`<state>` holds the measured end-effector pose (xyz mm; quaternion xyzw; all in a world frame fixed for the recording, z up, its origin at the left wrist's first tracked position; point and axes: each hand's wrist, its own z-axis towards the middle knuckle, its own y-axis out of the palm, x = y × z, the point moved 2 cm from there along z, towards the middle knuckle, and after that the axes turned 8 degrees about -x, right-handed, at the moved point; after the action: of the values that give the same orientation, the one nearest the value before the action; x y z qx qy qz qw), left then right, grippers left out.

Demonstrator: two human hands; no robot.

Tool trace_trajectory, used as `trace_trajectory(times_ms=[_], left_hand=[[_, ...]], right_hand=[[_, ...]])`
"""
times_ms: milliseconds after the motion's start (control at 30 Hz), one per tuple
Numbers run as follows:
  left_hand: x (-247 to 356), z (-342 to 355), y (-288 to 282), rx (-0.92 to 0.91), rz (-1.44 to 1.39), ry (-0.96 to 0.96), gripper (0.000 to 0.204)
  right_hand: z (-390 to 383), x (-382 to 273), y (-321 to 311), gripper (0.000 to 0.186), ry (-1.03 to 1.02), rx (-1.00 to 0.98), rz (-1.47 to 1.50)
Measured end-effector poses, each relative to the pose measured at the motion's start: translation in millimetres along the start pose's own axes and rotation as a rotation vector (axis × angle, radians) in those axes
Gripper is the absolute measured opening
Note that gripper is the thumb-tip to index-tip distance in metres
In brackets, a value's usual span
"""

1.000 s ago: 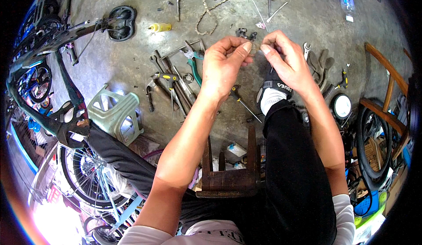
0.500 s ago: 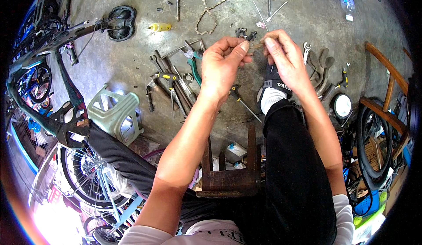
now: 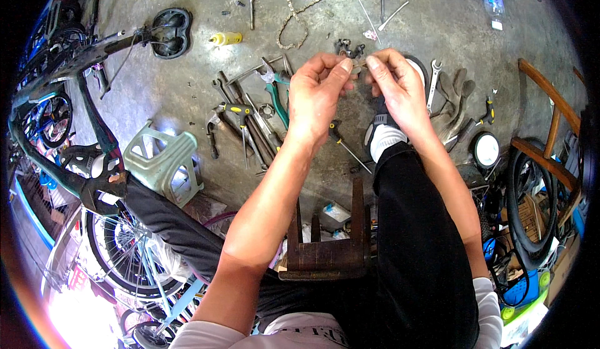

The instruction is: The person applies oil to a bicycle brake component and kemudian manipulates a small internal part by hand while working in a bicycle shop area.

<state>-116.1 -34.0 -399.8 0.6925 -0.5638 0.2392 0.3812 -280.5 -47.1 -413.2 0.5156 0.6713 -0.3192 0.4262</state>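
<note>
Left hand [image 3: 320, 96] and right hand [image 3: 400, 92] raised side by side, a narrow gap between them. Thumb and fingers of each pinch a small, thin, brownish piece [image 3: 359, 67] spanning that gap; too small to identify. Just beyond, on the grey concrete floor [image 3: 431, 36], a black, lumpy metal part [image 3: 349, 48]. Left of the left hand: green-handled metal pliers [image 3: 276, 102] among tools. Near the right hand: a silver metal wrench [image 3: 433, 87], grey work gloves [image 3: 455, 99] just right of it. Black shoe [image 3: 379, 122] partly hidden below right hand.
</note>
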Motion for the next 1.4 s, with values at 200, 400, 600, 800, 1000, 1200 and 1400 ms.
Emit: trace_trajectory(times_ms=[200, 400, 600, 800, 1000, 1200, 1400], left_hand=[[-5, 0, 0, -0.023, -0.080, -0.028, 0.028], [-10, 0, -6, 0.006, -0.136, -0.055, 0.030], [-11, 1, -6, 0.022, -0.168, -0.038, 0.029], [-28, 2, -37, -0.236, -0.472, -0.141, 0.026], [-18, 0, -10, 0.023, -0.145, -0.040, 0.023], [-10, -2, 2, 0.021, 0.028, 0.015, 0.023], [-14, 2, 6, 0.022, 0.069, 0.006, 0.017]], right_hand=[[-2, -1, 5, 0.020, 0.008, -0.019, 0.216], [-2, 2, 4, 0.020, 0.038, -0.022, 0.251], [-3, 0, 4, 0.019, 0.064, -0.009, 0.244], [-4, -1, 2, 0.017, 0.029, 0.020, 0.291], [-3, 6, -4, 0.019, 0.036, -0.033, 0.303], [-2, 10, 0, 0.017, 0.036, -0.062, 0.281], [-2, 17, 0, 0.015, -0.034, -0.103, 0.188]])
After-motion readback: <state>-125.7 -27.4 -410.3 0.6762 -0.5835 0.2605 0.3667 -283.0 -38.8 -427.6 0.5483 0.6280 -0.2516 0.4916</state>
